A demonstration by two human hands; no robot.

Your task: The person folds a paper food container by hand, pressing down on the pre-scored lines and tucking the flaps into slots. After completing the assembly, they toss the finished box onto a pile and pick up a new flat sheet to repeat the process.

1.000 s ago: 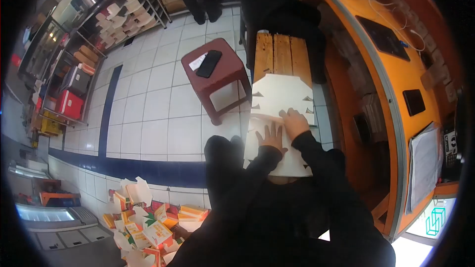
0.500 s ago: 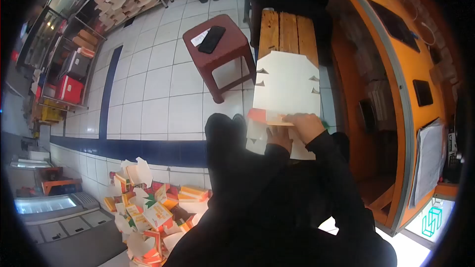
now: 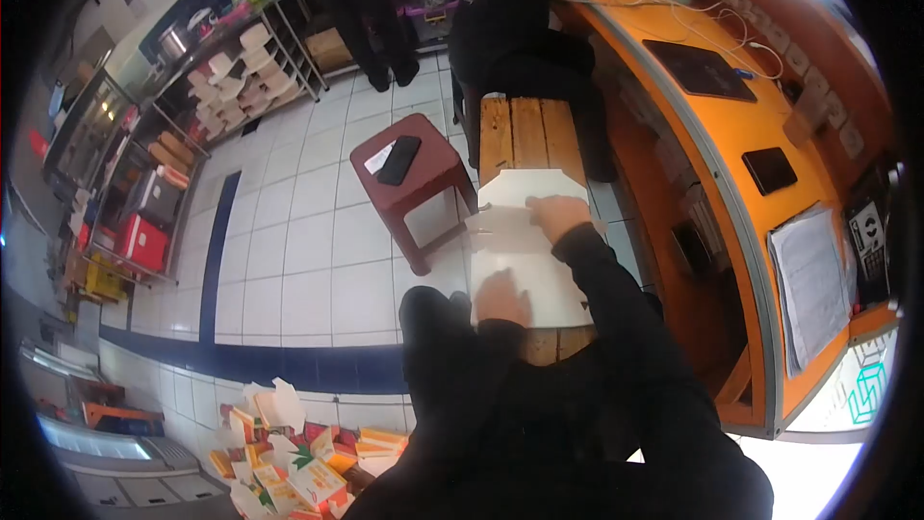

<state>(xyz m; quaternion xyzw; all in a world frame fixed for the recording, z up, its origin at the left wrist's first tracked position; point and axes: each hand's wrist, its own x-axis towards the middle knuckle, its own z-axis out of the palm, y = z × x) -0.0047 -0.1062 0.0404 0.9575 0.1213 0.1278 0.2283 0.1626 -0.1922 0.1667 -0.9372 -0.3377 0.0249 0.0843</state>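
A white cardboard box blank lies on a narrow wooden bench in front of my lap, its inner side facing up. My left hand rests on the near part of the cardboard, palm down, fingers stretched forward and slightly blurred. Farther forward, my right hand has its fingers curled at a raised flap that crosses the middle of the blank. The flap is smeared by motion, and the fingertips are partly hidden.
Folded, printed food boxes are heaped at lower left. A maroon stool carries a phone. An orange counter runs along the right. One person in black sits at the bench's far end; another stands behind.
My right hand has moved forward with the flap, and my left hand now lies flat on the near part. The printed strip no longer shows. The camera view has tilted upward.
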